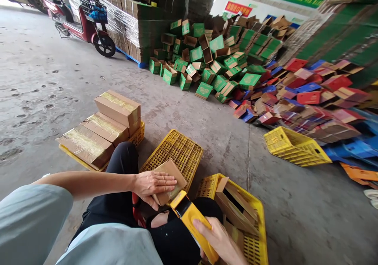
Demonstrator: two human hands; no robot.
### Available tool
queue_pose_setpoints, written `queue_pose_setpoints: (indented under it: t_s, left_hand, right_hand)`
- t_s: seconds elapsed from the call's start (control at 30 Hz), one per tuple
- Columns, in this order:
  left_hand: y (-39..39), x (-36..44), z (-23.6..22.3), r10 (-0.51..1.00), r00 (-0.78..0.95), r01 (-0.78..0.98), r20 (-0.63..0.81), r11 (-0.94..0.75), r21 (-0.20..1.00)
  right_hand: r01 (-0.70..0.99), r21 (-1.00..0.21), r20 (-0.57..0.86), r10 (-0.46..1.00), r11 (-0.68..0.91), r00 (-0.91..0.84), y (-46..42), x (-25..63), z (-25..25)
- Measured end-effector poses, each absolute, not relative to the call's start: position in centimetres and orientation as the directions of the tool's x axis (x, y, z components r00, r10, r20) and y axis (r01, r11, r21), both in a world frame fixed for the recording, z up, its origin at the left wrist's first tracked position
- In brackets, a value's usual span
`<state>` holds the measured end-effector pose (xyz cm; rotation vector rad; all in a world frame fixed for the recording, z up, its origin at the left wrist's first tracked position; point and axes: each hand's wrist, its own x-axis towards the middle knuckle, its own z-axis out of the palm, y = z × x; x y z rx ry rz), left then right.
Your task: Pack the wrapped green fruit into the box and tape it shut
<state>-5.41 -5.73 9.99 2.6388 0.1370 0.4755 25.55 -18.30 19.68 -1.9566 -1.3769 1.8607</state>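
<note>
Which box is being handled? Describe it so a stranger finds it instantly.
Find the middle yellow crate of the nearest three. A brown box overlaps its near end in this view. Unlike the boxes on either side, it has the left hand resting palm-down on it.

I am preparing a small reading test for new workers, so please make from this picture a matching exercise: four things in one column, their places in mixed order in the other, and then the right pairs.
Column 1
1. left hand
2. right hand
3. three taped cartons
4. red scooter

Column 2
A. near the plastic-wrapped stack
B. around a yellow tool
C. in or on a yellow crate, picture's left
D. flat on a small brown box

Right pairs: 1-D, 2-B, 3-C, 4-A.
</note>
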Motion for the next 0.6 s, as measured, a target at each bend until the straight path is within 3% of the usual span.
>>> queue_pose_setpoints:
  t_s: [0.13, 0.6]
  left_hand:
    - [-5.3, -5.4, 10.2, 0.157, 0.937, 0.002, 0.313, -0.897, 0.442]
    - [-7.4, -3.4, 10.2, 0.167, 0.957, 0.067, 0.237, -0.923, 0.380]
  right_hand:
    - [0.491, -0.613, -0.744, 0.661, -0.619, -0.096, -19.2, 26.3, 19.5]
    - [0.430, -0.648, -0.731, 0.671, -0.629, -0.120, -20.6, 27.0, 18.5]
